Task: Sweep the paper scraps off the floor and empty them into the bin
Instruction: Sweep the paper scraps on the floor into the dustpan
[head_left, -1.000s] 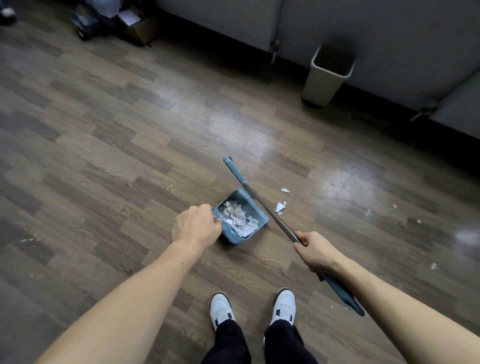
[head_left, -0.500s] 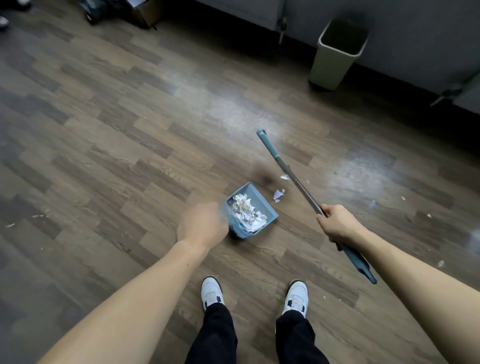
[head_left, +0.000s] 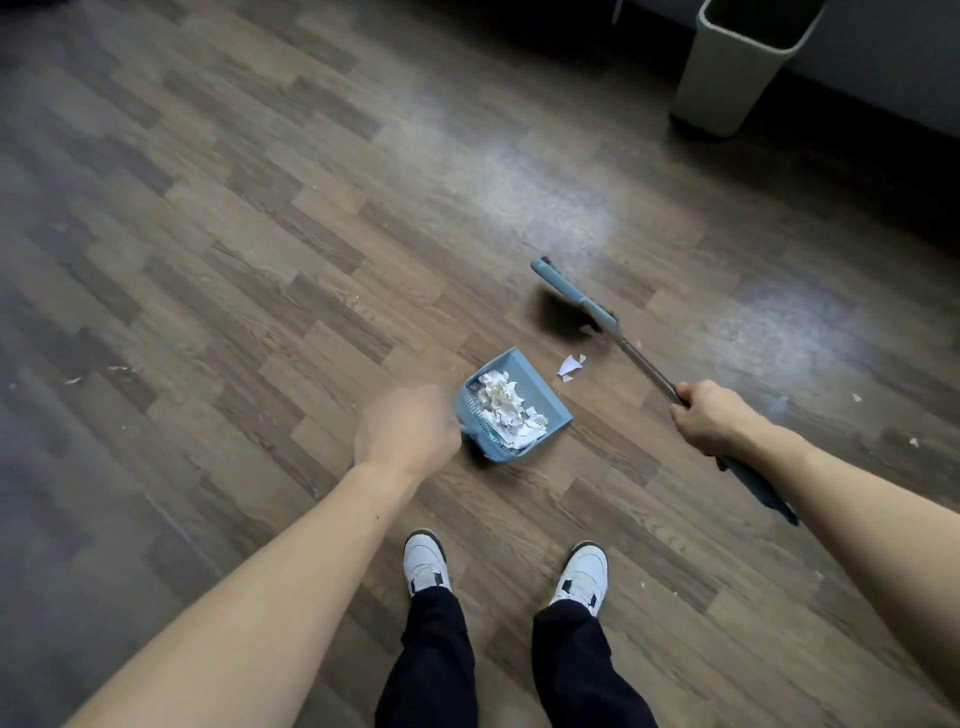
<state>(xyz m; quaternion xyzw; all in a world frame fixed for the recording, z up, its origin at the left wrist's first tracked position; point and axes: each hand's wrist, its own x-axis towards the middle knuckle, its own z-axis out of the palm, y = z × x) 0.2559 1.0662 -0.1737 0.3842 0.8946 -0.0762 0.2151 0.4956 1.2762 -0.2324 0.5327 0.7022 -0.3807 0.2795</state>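
Observation:
A blue dustpan (head_left: 543, 400) full of white paper scraps (head_left: 506, 410) sits on the wood floor in front of my feet. My left hand (head_left: 408, 431), blurred, grips its handle from behind. My right hand (head_left: 709, 418) grips the metal shaft of a blue broom (head_left: 576, 296), whose dark head hovers beyond the pan to the right. One white paper scrap (head_left: 570, 365) lies on the floor between pan and broom. A pale green bin (head_left: 727, 78) stands open at the top right against the wall.
Small paper bits lie scattered on the floor: at the far left (head_left: 117, 370) and at the right (head_left: 913, 441). My two white shoes (head_left: 426, 564) stand just behind the dustpan. A dark wall base runs along the top right.
The broom head has swung away from the dustpan, up and to the right, and my right hand moved right with it. The bin looks closer in view. The dustpan stays put.

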